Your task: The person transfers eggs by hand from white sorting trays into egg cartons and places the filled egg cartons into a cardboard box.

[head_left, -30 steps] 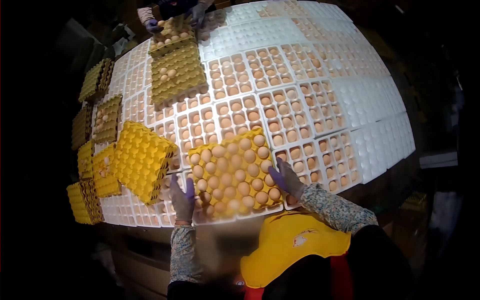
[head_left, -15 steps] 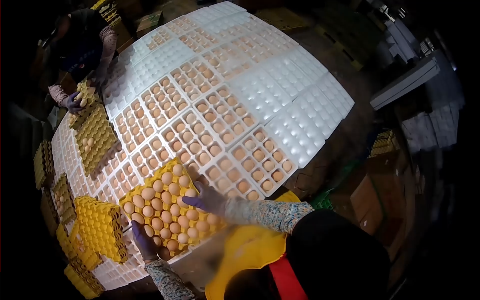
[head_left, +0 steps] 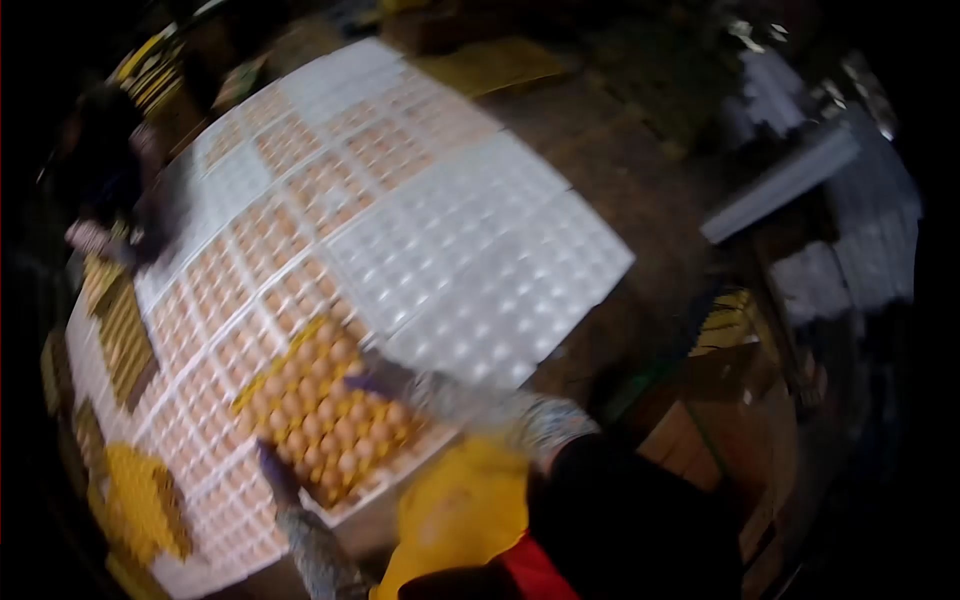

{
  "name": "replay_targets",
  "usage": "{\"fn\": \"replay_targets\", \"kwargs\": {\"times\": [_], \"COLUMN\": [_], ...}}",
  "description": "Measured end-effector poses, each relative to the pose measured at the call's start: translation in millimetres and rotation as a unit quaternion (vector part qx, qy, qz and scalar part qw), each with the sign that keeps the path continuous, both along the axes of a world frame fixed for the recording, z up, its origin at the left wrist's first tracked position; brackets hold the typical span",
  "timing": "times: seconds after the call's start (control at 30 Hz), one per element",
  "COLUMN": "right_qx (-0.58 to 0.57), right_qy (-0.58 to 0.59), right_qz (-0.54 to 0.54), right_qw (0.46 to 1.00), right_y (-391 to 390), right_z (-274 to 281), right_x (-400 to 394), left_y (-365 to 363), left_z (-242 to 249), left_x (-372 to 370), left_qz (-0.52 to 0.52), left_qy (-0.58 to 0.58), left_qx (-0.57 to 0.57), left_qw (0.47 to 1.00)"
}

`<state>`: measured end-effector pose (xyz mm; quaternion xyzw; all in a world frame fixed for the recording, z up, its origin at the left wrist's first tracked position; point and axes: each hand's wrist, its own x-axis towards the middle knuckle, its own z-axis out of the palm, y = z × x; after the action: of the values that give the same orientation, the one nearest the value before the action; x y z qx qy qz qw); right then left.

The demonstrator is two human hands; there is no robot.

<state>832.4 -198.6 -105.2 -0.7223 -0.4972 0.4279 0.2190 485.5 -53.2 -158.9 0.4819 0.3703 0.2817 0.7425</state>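
Observation:
A yellow egg tray [head_left: 258, 378] full of brown eggs [head_left: 330, 410] is between my hands, above white foam trays at the table's near side. My left hand [head_left: 277, 474], in a purple glove, grips its near left edge. Across the right side of the tray, my right hand [head_left: 388, 382] holds on with its purple-gloved fingers over the rim. The undersides of both hands are hidden by the tray, and motion blurs the whole view. White foam trays [head_left: 285, 245] with eggs in their cells lie around it.
White foam panels with rounded bumps [head_left: 480, 260] cover the table's right part. Stacked yellow egg trays [head_left: 145, 500] stand at the near left, and more trays [head_left: 125, 345] lie beyond. A co-worker [head_left: 105, 180] is at the far left. Cardboard boxes [head_left: 690, 450] are at the right.
The view has swung, so the table and the co-worker appear farther left and the picture is blurrier. Both my hands still hold the egg tray.

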Motion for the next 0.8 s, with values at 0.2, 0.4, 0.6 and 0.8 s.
{"fn": "replay_targets", "kwargs": {"times": [0.2, 0.4, 0.6, 0.8], "right_qx": [0.25, 0.197, 0.303, 0.152], "right_qy": [0.016, -0.029, 0.226, -0.264], "right_qz": [0.037, 0.089, -0.21, 0.144], "right_qw": [0.967, 0.976, 0.902, 0.941], "right_y": [-91.7, -93.4, -70.5, -42.6], "right_z": [-10.0, -4.1, 21.0, 3.4], "right_x": [-30.9, -23.7, -7.4, -43.5], "left_y": [-122.1, -169.8, -70.4, -111.2], "left_z": [129.7, 143.0, 58.9, 44.7], "left_x": [110.2, 158.7, 82.8, 145.2], "left_qz": [-0.104, -0.325, -0.173, -0.178], "left_qy": [0.424, 0.552, 0.17, 0.351], "left_qx": [0.488, 0.413, 0.123, 0.61], "left_qw": [0.756, 0.647, 0.962, 0.688]}}
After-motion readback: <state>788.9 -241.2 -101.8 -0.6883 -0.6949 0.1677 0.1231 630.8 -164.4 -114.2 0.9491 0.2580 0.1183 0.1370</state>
